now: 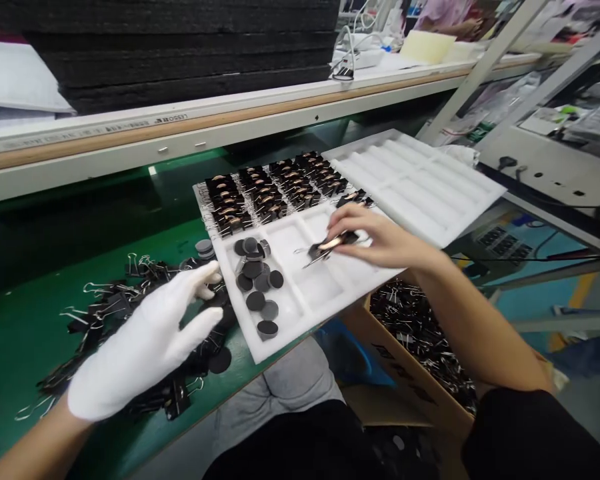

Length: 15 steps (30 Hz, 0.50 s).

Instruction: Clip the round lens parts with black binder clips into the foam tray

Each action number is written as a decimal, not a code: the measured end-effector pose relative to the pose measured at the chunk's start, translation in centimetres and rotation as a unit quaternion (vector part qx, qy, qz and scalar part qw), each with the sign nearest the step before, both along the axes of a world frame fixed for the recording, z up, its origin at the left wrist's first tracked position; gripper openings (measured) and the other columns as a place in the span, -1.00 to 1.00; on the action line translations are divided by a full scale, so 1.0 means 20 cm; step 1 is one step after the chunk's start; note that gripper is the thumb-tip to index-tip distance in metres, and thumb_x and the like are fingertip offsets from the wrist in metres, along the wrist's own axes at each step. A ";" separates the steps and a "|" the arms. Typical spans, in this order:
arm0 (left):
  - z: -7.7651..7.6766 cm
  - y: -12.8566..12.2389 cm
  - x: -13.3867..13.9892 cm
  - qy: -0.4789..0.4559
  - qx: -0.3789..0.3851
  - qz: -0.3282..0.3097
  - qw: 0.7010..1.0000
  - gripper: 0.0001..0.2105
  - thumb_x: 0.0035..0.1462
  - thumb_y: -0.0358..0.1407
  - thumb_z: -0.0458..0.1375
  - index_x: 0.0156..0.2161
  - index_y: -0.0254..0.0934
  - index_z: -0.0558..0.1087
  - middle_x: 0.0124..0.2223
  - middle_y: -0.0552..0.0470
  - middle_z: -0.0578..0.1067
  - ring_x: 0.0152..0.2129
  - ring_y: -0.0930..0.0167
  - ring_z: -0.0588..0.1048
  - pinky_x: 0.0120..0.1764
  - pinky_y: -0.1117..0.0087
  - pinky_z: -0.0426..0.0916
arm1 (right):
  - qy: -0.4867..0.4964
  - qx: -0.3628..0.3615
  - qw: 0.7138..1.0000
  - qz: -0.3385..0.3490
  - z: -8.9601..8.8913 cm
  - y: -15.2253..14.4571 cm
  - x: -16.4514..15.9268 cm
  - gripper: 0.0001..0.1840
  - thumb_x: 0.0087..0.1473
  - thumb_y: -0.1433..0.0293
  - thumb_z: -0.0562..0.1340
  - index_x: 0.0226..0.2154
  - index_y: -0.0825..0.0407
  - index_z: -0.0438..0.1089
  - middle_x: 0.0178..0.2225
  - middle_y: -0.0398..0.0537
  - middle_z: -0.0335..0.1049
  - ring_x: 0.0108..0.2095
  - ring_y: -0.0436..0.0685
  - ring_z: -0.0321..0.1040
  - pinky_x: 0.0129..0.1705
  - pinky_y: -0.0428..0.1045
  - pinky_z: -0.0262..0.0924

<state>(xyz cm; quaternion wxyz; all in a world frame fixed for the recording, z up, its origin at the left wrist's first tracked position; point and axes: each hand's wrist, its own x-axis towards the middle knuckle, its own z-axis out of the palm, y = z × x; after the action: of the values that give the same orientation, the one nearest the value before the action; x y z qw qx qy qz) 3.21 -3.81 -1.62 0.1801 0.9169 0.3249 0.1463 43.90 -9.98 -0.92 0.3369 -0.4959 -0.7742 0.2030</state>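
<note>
My left hand (pixel 145 333), in a white glove, hovers over a heap of black binder clips (pixel 107 300) at the left edge of the white tray. Its thumb and fingers are apart, with nothing visible between them. My bare right hand (pixel 375 237) pinches a black binder clip (pixel 323 249) with a copper-coloured strip above the tray's middle compartments. Round dark discs (pixel 255 270) lie loose in the tray's (pixel 245 327) near left compartment. Behind them, rows of binder clips (pixel 267 190) with copper-coloured pieces fill the far part of the tray.
A second white tray (pixel 430 183) lies at the upper right, against the first. Below my right forearm stands a cardboard box (pixel 380 347) holding many clips. A shelf edge (pixel 205 127) with a black foam stack (pixel 195 53) runs across the back. A person (pixel 445 20) is beyond it.
</note>
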 end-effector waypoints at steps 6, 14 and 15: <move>0.05 0.04 -0.03 0.008 0.009 0.038 0.999 -0.48 0.37 0.02 0.06 0.37 0.05 0.25 0.24 0.00 0.51 0.09 0.15 0.56 0.14 0.13 0.47 | -0.186 -0.040 0.954 -0.233 -0.13 0.03 0.69 -0.68 0.14 0.10 0.37 -0.15 -0.08 0.64 0.23 0.21 0.19 0.33 0.58 0.08 0.36 0.54 -0.08; 0.11 0.01 -0.25 -0.014 0.010 0.186 0.982 -0.54 0.33 0.05 0.07 0.29 0.14 0.34 0.12 0.13 0.58 0.01 0.25 0.59 0.06 0.22 0.49 | -0.225 -0.067 0.935 -0.267 -0.30 0.08 0.74 -0.87 0.19 0.34 0.40 -0.19 -0.04 0.66 0.28 0.31 0.20 0.37 0.58 0.14 0.32 0.43 0.14; 0.10 -0.02 -0.32 -0.021 0.018 0.208 0.978 -0.54 0.34 0.02 0.07 0.29 0.11 0.34 0.13 0.12 0.58 0.01 0.25 0.59 0.08 0.21 0.48 | -0.218 -0.042 0.939 -0.264 -0.30 0.08 0.69 -0.91 0.20 0.35 0.40 -0.25 -0.03 0.66 0.23 0.33 0.26 0.33 0.53 0.21 0.30 0.35 0.20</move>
<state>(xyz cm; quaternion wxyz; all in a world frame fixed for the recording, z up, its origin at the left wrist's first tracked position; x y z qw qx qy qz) -3.24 -4.26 0.35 0.1362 0.8290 0.5020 0.2055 57.64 -8.39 -6.86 0.1803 -0.7284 -0.6605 0.0256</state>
